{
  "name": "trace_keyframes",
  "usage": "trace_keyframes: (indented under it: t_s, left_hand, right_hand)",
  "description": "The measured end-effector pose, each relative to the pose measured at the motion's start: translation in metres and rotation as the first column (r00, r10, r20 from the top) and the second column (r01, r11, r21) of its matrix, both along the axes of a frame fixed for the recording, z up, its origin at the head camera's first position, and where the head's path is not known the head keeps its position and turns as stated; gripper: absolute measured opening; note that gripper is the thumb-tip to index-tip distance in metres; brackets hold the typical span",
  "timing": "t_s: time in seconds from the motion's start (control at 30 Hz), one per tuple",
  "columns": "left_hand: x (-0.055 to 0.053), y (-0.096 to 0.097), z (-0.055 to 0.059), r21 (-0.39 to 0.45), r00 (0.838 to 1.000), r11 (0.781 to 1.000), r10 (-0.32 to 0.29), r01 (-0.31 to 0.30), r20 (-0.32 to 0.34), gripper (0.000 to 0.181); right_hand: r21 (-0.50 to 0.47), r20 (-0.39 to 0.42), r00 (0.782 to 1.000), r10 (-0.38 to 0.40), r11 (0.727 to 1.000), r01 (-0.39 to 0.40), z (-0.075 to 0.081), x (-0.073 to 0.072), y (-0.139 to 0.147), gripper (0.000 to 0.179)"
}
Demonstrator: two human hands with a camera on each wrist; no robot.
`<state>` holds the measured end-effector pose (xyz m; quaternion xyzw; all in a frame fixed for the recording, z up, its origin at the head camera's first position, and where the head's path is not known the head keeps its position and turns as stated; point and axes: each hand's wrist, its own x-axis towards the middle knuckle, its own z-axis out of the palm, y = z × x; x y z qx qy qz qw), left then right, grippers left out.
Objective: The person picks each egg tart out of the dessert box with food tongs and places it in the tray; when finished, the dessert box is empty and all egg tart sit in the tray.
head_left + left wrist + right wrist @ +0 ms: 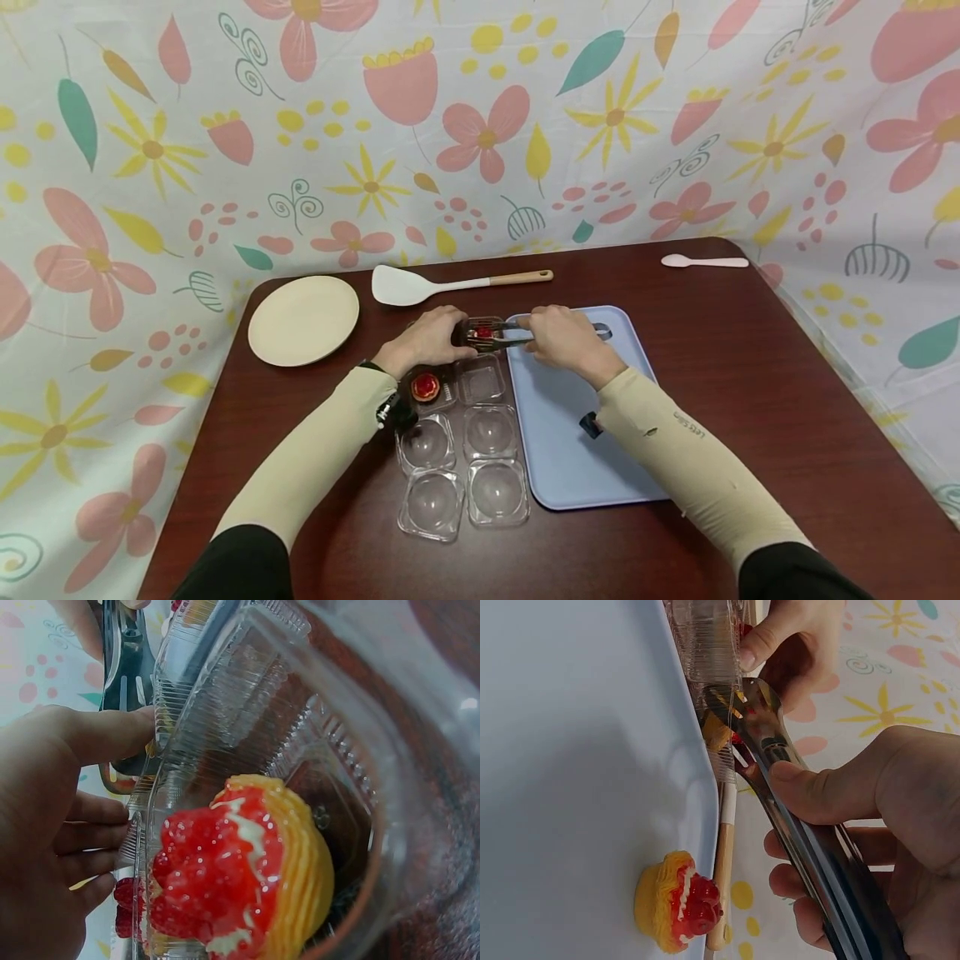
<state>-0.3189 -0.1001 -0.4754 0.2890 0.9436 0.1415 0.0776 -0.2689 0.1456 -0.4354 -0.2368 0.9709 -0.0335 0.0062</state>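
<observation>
My left hand (pixel 431 333) holds the rim of a clear plastic container (pixel 480 348) at the far end of a double row, its thumb against the ribbed wall. Metal tongs (pixel 795 825) are gripped in my right hand (pixel 562 337), with the thumb on one arm and fingers round the other. Their tips reach into that container, around a red-topped tart (pixel 483 333); whether they still pinch it cannot be told. Another tart (pixel 247 862) with red berries and a yellow fluted base sits in the nearer container. A similar tart (pixel 676 904) rests on the blue tray (pixel 577 442).
Several clear containers (pixel 491 492) stand on the brown table (pixel 337 508), left of the tray. A cream plate (pixel 303 321) lies at back left, a white spatula (pixel 405 286) with a wooden handle behind the containers, and a pale pink spoon (pixel 705 262) at back right.
</observation>
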Motion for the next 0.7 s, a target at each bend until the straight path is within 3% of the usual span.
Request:
trace_keyframes:
  t_s: [0.4,0.7]
  left_hand:
    - [0.0019,-0.0005,0.0017,-0.006,1.0,1.0,-0.006,0.006,0.006,0.072]
    - [0.0007,-0.0007,0.0026,-0.016,1.0,1.0,-0.004,0.004,0.01,0.073]
  right_hand:
    - [-0.038,-0.01,1.0,0.0,0.999,0.0,-0.0042,0.0008,0.0044,0.043]
    - [-0.103,0.026,0.999,-0.02,0.994,0.023,-0.0008,0.0007,0.0101,0.048]
